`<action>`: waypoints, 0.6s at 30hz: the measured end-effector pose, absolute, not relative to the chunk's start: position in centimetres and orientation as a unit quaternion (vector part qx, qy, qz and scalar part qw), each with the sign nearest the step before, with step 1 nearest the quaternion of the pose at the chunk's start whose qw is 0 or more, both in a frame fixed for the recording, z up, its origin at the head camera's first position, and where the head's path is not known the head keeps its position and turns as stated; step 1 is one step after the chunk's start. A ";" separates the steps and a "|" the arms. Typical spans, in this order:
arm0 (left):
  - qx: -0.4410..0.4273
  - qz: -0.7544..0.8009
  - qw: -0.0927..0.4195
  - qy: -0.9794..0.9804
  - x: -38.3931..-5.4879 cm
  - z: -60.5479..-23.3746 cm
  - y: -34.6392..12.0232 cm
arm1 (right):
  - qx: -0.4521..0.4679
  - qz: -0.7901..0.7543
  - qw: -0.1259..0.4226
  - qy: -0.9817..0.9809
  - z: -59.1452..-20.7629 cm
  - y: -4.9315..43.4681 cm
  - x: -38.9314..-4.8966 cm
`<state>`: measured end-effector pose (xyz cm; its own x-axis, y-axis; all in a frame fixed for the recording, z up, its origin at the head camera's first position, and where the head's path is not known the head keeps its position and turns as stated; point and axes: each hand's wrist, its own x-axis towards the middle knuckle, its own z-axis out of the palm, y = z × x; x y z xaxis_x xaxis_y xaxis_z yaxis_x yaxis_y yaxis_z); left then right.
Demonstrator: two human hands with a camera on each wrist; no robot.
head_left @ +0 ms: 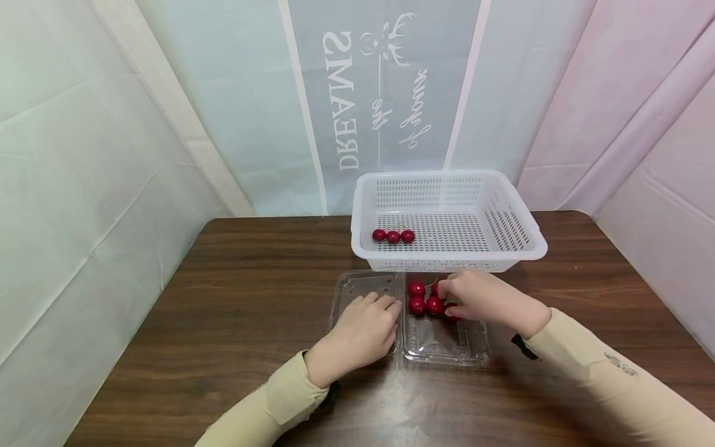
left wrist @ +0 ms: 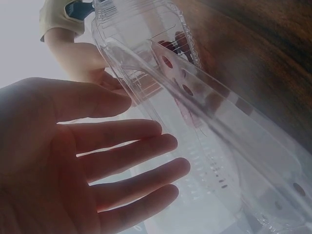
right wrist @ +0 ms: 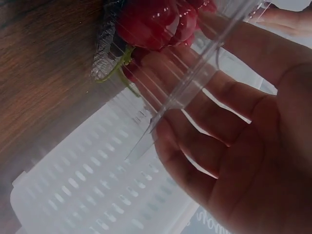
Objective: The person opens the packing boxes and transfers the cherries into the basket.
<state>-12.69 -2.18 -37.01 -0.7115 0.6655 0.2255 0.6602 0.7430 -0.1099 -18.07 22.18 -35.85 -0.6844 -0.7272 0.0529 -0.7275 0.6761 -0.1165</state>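
Note:
A clear plastic clamshell box [head_left: 438, 351] lies unfolded on the table, several glossy red cherries [head_left: 416, 305] in its right half. My right hand [head_left: 480, 301] reaches over that half; thumb and fingers pinch a cherry [head_left: 452, 312] that they partly hide. Through the clear wall, the right wrist view shows the fingers against red cherries [right wrist: 148, 24] with green stems [right wrist: 117, 66]. My left hand [head_left: 363, 329] is over the clear lid half [head_left: 357, 282], holding nothing. In the left wrist view its fingers [left wrist: 131, 146] are extended beside the plastic edge.
A white perforated basket [head_left: 449, 256] stands behind the clamshell, with three cherries [head_left: 393, 237] at its left inside. The table [head_left: 251, 298] is dark wood. White cloth [head_left: 112, 155] hangs on the sides and a printed grey curtain [head_left: 380, 93] at the back.

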 end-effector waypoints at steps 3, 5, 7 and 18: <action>-0.359 0.009 0.127 -0.925 -12.7 -37.0 -2.2 | 0.391 0.048 -0.006 -0.919 -35.9 22.0 -18.0; -0.359 0.009 0.128 -0.924 -12.6 -36.9 -2.2 | 0.388 0.036 -0.007 -0.921 -35.9 22.0 -17.8; -0.360 0.009 0.129 -0.924 -12.6 -36.9 -2.2 | 0.389 0.023 -0.002 -0.921 -36.0 21.9 -17.8; -0.359 0.008 0.134 -0.923 -12.7 -37.0 -2.2 | 0.395 -0.017 0.026 -0.918 -36.5 21.7 -17.6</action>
